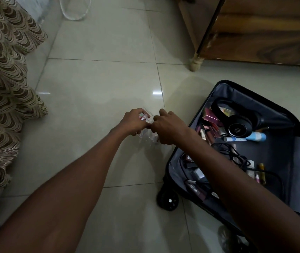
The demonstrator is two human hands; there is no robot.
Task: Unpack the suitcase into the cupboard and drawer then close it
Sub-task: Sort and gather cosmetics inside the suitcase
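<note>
Left hand and right hand both pinching clear plastic bag above tiled floor, open suitcase just right, headphones inside

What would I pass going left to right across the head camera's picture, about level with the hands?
Patterned fabric → bare floor tiles → left hand pinching a clear plastic bag → right hand on the same bag → open suitcase, with black headphones inside.
</note>
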